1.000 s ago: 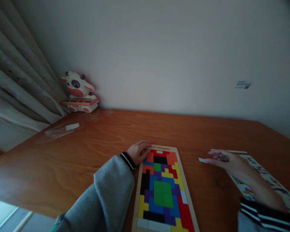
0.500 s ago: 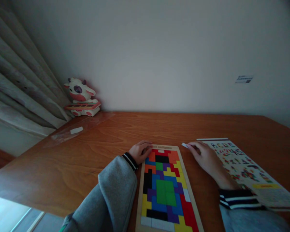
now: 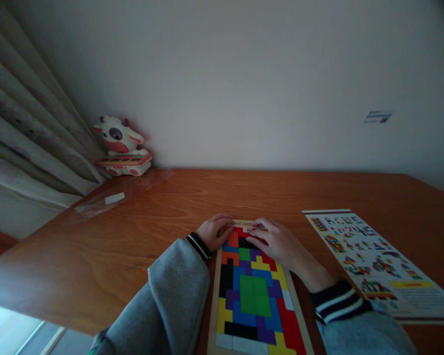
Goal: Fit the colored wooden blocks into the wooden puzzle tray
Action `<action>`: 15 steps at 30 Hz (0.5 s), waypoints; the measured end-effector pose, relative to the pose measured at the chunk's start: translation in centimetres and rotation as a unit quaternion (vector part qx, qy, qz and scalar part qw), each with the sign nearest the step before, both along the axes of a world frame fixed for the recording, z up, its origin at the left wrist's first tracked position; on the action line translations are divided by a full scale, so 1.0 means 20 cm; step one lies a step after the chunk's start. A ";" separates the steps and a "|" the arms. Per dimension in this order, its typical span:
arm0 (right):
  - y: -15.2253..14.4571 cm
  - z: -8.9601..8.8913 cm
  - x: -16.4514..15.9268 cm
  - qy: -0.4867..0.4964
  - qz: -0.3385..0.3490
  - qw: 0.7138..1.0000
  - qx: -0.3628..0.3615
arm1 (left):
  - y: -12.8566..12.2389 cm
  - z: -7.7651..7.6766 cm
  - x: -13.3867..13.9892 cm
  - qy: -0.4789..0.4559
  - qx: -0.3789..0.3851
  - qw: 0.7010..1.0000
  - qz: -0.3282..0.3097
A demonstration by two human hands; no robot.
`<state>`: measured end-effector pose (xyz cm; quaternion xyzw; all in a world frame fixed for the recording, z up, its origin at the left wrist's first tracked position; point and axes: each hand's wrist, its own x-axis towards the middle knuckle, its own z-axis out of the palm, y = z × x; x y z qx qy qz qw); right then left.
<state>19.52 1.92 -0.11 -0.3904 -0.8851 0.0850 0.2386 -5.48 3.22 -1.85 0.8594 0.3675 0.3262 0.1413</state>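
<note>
Right hand [image 3: 277, 242] newly over puzzle board [image 3: 299, 315], grip unclear; left hand [image 3: 212, 233], thumb and fingers apart, at corner

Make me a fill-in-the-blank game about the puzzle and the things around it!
1. The large patch in the middle of the puzzle board is coloured ____.
2. The hand nearer the printed sheet is the person's ____ one.
3. The toy by the curtain looks like a ____ with a keyboard.
4. The sleeves are ____, with striped cuffs.

Missing words: green; right; cow; grey.
</note>
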 end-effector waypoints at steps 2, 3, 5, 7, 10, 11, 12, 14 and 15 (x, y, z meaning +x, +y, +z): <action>-0.01 0.01 -0.01 0.001 -0.008 1.000 0.003 | 0.00 -0.01 0.00 0.000 0.000 1.000 0.003; -0.02 0.00 -0.01 0.008 -0.015 1.000 0.003 | 0.00 -0.01 0.00 0.000 0.000 1.000 0.003; -0.03 -0.01 -0.03 0.041 -0.033 0.999 -0.006 | 0.00 -0.01 0.00 0.000 0.001 1.000 -0.001; -0.04 -0.02 -0.02 0.099 -0.058 0.993 -0.025 | 0.00 0.00 -0.01 -0.002 0.004 1.000 -0.004; -0.04 -0.03 0.04 0.154 -0.114 0.981 -0.020 | 0.00 0.01 -0.01 -0.015 0.013 1.000 0.006; -0.04 -0.04 0.08 0.149 -0.140 0.979 -0.003 | 0.00 0.01 -0.02 -0.018 0.017 1.000 0.015; -0.04 -0.04 0.13 0.131 -0.170 0.977 0.019 | -0.01 0.02 -0.03 -0.020 0.022 0.999 0.028; -0.06 -0.07 0.22 0.076 -0.252 0.963 0.057 | -0.02 0.02 -0.05 -0.021 0.032 0.998 0.055; -0.07 -0.08 0.27 0.039 -0.313 0.946 0.070 | -0.03 0.02 -0.06 -0.021 0.036 0.997 0.066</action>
